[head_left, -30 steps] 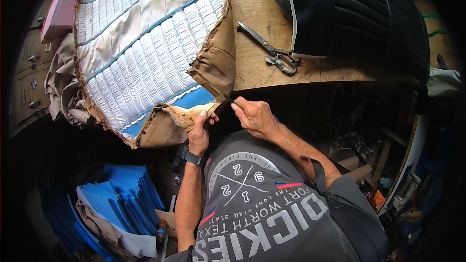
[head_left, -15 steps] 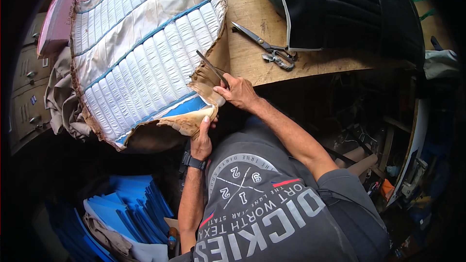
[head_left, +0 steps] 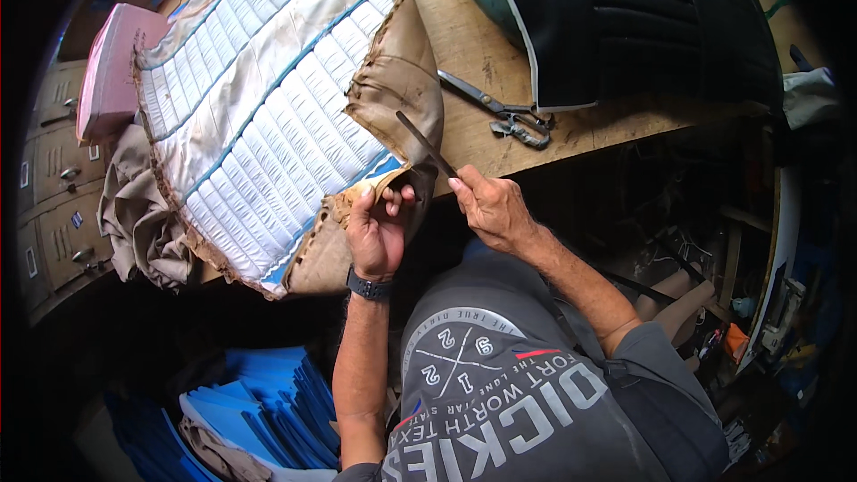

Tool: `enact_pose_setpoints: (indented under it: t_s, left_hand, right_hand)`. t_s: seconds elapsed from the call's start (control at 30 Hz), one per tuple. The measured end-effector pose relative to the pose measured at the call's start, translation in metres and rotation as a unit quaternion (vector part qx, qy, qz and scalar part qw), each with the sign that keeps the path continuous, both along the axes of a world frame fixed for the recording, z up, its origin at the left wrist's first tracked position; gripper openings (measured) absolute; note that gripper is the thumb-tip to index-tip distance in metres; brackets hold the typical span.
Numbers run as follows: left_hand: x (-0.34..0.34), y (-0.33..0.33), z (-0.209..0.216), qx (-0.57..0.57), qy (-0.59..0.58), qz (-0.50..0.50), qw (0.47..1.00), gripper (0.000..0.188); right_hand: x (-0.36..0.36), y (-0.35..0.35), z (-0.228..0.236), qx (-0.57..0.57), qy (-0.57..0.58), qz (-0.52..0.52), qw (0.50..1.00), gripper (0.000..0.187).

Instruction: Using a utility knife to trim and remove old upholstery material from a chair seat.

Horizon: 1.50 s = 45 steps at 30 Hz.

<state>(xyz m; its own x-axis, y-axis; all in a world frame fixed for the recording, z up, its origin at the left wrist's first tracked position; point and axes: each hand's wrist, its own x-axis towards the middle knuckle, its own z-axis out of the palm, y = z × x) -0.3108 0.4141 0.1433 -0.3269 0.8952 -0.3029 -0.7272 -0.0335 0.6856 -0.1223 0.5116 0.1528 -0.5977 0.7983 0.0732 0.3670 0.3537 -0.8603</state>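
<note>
A worn tan seat cover (head_left: 299,129) lies with its white quilted backing and blue strips facing up, hanging over the table's front edge. My left hand (head_left: 377,239) is closed on its frayed near corner, thumb on top and fingers curled beside the fold. A brown flap of the cover bends up just beyond those fingers. In my right hand (head_left: 497,211) is a narrow, dark, flat blade-like tool (head_left: 423,143), its far end pointing up and left over the cover's edge. That hand sits right of the corner, apart from the cloth.
Large shears (head_left: 502,113) lie on the wooden table (head_left: 486,45) beside a black ribbed seat cover (head_left: 634,27). A pink foam block (head_left: 116,67) and crumpled tan cloth (head_left: 143,214) are at left, near metal drawers (head_left: 67,178). Blue sheets (head_left: 272,402) are stacked below.
The cover's right edge has turned, showing more of its tan outer side. My right hand has drawn right, away from the corner, with the tool. My left hand has shifted its hold slightly.
</note>
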Motion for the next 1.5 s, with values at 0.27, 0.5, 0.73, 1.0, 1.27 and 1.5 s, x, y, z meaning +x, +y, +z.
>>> enact_pose_setpoints:
  t_s: [0.27, 0.5, 0.73, 1.0, 1.27, 1.5]
  left_hand:
    - [0.001, 0.006, -0.007, 0.011, -0.059, -0.002, 0.998, 0.036]
    - [0.002, 0.003, -0.010, -0.027, -0.010, 0.015, 0.999, 0.036]
    - [0.005, 0.001, -0.012, -0.038, 0.016, 0.033, 0.999, 0.036]
    - [0.010, 0.002, -0.007, -0.027, -0.023, 0.072, 0.997, 0.030]
    - [0.008, -0.004, -0.015, -0.005, -0.044, 0.057, 0.997, 0.035]
    - [0.012, -0.006, -0.011, -0.016, -0.049, 0.087, 0.995, 0.034]
  right_hand:
    - [0.004, 0.015, 0.010, 0.031, -0.037, 0.055, 0.997, 0.018]
    - [-0.009, 0.022, 0.008, 0.047, -0.027, 0.089, 0.995, 0.019]
    - [-0.013, 0.030, 0.012, 0.046, -0.036, 0.112, 0.992, 0.017]
    - [0.004, 0.031, 0.006, 0.069, -0.049, 0.152, 0.985, 0.017]
    - [0.022, 0.030, 0.018, 0.011, -0.057, 0.130, 0.990, 0.018]
    - [-0.001, 0.035, 0.010, 0.030, -0.030, 0.153, 0.987, 0.018]
